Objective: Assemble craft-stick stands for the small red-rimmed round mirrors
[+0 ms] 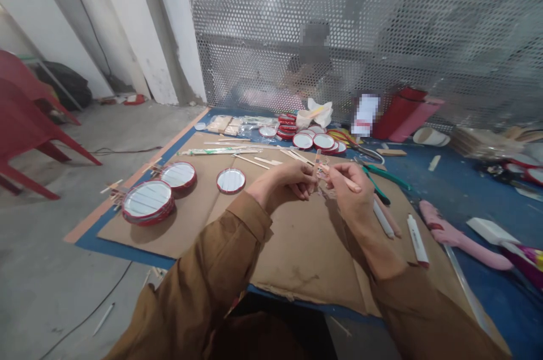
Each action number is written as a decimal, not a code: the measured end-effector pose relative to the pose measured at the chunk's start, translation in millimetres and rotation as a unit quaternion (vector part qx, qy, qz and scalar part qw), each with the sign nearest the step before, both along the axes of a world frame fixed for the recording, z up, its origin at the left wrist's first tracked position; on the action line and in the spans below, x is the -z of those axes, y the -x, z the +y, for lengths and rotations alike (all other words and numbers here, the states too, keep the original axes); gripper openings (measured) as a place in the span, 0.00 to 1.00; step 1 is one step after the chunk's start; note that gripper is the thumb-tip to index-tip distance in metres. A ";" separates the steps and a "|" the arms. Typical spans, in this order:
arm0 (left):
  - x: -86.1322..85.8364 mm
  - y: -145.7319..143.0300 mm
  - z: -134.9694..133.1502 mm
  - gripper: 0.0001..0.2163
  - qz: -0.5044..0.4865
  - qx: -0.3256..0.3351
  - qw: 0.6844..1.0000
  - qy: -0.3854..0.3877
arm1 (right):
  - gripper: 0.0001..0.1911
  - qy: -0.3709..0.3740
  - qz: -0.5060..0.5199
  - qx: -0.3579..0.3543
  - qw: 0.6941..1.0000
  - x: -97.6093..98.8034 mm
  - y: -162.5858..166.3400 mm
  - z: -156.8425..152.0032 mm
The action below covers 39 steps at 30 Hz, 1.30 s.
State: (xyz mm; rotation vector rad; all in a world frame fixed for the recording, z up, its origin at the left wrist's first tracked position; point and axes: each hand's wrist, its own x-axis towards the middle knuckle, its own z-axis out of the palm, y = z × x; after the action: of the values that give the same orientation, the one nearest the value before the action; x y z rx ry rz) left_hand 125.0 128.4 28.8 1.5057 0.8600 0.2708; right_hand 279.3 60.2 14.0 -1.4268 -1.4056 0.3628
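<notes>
My left hand [300, 180] is closed, pinching a small flat wooden stick [318, 159] that stands nearly upright above the cardboard [297, 252]. In my right hand [345, 181] is a slim pale pink pen [350, 184], its front end close to the stick. My fingers partly cover both, and whether the pen touches the stick I cannot tell. Thin wooden strips [263, 161] lie just beyond my left hand. A round red-rimmed lid [231, 180] rests to its left. Green-handled pliers [377, 184] and a white marker [383, 218] are beside my right hand.
Stacked lids with sticks [148, 202] stand at the table's left edge. More red-rimmed lids [323, 141] are piled at the back before a perforated metal panel [263, 20]. A pink glue gun [458, 232] lies on the right. Red chairs [29, 122] stand on the floor at left.
</notes>
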 end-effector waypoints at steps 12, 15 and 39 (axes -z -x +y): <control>1.5 0.4 2.1 0.09 0.000 0.017 1.000 0.000 | 0.14 -0.005 -0.017 0.004 1.000 2.1 -1.1 1.0; 0.7 0.5 1.5 0.09 0.001 0.010 1.000 0.001 | 0.15 0.001 -0.017 -0.011 1.000 2.9 -0.4 1.8; 0.0 1.8 0.1 0.09 -0.004 0.007 1.000 0.009 | 0.14 -0.003 -0.004 0.007 1.000 2.3 -1.1 -0.9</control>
State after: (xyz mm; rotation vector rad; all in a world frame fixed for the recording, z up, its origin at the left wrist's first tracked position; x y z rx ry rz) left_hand 123.3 128.4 28.8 1.4927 0.8425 0.2581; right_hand 280.4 59.2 11.7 -1.4333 -1.4016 0.3438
